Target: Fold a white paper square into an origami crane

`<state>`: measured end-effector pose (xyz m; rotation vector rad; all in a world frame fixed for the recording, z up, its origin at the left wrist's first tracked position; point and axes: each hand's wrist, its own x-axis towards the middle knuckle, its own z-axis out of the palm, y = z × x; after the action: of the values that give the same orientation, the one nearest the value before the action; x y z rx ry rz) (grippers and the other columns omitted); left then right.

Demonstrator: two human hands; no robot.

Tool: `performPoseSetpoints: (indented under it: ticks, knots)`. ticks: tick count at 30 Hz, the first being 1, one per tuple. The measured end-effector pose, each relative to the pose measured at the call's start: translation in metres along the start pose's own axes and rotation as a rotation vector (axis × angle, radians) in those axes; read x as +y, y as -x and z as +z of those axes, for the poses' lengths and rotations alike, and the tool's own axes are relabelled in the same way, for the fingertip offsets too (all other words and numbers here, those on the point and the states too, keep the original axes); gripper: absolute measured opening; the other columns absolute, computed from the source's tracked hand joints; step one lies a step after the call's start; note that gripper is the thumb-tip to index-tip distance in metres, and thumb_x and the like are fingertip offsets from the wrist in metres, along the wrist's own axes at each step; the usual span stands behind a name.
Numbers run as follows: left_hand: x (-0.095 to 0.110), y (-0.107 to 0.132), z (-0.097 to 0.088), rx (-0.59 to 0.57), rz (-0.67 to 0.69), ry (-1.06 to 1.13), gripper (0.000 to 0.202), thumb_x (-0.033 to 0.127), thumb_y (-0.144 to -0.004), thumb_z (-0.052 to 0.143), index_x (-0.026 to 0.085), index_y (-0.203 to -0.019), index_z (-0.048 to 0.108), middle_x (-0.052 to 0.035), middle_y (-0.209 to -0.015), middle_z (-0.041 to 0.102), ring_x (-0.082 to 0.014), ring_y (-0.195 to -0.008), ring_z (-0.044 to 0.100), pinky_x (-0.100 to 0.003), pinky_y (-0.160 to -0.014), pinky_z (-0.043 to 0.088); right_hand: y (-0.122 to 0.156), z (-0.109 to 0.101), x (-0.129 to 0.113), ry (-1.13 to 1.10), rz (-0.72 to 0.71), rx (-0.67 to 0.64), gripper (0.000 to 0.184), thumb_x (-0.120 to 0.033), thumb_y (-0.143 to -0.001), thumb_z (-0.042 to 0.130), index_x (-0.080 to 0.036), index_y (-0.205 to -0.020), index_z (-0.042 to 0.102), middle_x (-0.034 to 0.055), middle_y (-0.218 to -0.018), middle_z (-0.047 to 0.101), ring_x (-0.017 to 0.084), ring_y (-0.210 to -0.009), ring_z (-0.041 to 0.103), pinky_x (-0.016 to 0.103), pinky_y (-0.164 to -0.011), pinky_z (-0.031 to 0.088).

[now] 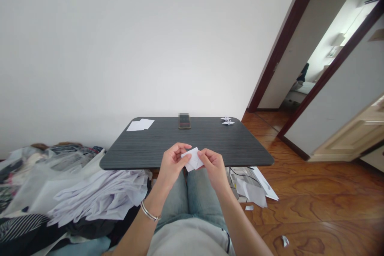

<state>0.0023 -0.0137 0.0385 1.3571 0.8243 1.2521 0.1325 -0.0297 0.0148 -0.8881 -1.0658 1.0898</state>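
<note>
A small folded piece of white paper (193, 159) is held between both my hands just in front of the near edge of a dark table (168, 144). My left hand (171, 165) pinches its left side with fingers closed on it. My right hand (212, 164) grips its right side, fingers curled round it. A silver bangle sits on my left wrist. My knees in jeans are below the hands.
On the table lie white paper sheets (140, 125) at the far left, a phone (184, 121) at the far middle and two small folded paper figures (227, 121) at the far right. Piles of clothes and paper (99, 194) lie left; scraps (255, 188) lie on the wooden floor right. An open doorway (312, 68) stands beyond.
</note>
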Motion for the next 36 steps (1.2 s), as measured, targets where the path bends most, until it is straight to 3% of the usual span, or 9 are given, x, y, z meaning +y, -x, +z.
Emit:
performPoseSetpoints:
  ticks: [15,21,28,36]
  knots:
    - [-0.0003,0.0012,0.0012,0.005,0.000,0.042,0.031,0.030,-0.066,0.069,0.013,-0.090,0.060,0.0054,-0.059,0.046,-0.0068,-0.053,0.043,-0.018,-0.050,0.033,-0.0006,-0.0020,-0.0009,0.097,-0.036,-0.027,0.028,-0.040,-0.075,0.061,-0.016,-0.060,0.056,-0.0028,-0.050,0.054,0.010,-0.044,0.048,0.021,-0.044,0.043]
    - [0.0013,0.0013,0.0062,-0.014,-0.080,0.114,0.031,0.034,-0.066,0.069,0.012,-0.086,0.060,-0.0004,-0.069,0.058,-0.0098,-0.059,0.049,-0.020,-0.054,0.036,0.0014,-0.0014,0.0008,0.234,-0.153,0.017,0.025,-0.034,-0.079,0.055,-0.016,-0.063,0.057,-0.0022,-0.052,0.054,0.010,-0.047,0.048,0.020,-0.047,0.039]
    - [0.0012,0.0008,0.0042,-0.034,-0.023,0.065,0.030,0.030,-0.066,0.070,0.013,-0.089,0.061,0.0045,-0.061,0.046,-0.0084,-0.056,0.044,-0.019,-0.052,0.034,0.0014,-0.0033,0.0025,0.251,-0.174,-0.010,0.026,-0.033,-0.081,0.054,-0.016,-0.062,0.057,-0.0023,-0.052,0.052,0.010,-0.047,0.046,0.020,-0.046,0.036]
    - [-0.0006,-0.0009,0.0022,-0.058,0.025,0.020,0.034,0.030,-0.069,0.067,0.014,-0.098,0.057,0.0057,-0.060,0.043,-0.0076,-0.052,0.042,-0.019,-0.049,0.033,-0.0001,-0.0008,-0.0016,0.127,-0.091,-0.031,0.032,-0.041,-0.079,0.055,-0.016,-0.059,0.054,-0.0037,-0.049,0.048,0.009,-0.044,0.043,0.019,-0.043,0.037]
